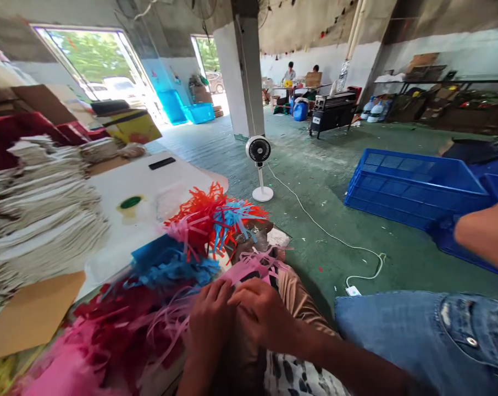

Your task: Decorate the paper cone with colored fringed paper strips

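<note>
My left hand (211,314) and my right hand (266,314) meet over my lap, both with fingers closed in a pinch. From between them fans out a pink paper tassel (259,263), its cut strips pointing away from me. The exact spot the fingertips grip is partly hidden. Left of my hands lie heaps of fringed paper: red tassels (202,212), light blue strips (236,217), darker blue fringe (170,264), and crimson and pink paper (84,346) nearest me.
A white table (125,176) at left bears stacks of off-white sheets (55,198) and cardboard (34,313). Ahead stands a fan (259,149), its cable (315,219) across the floor. Blue crates (414,187) lie right. A person in jeans (397,335) is close on my right.
</note>
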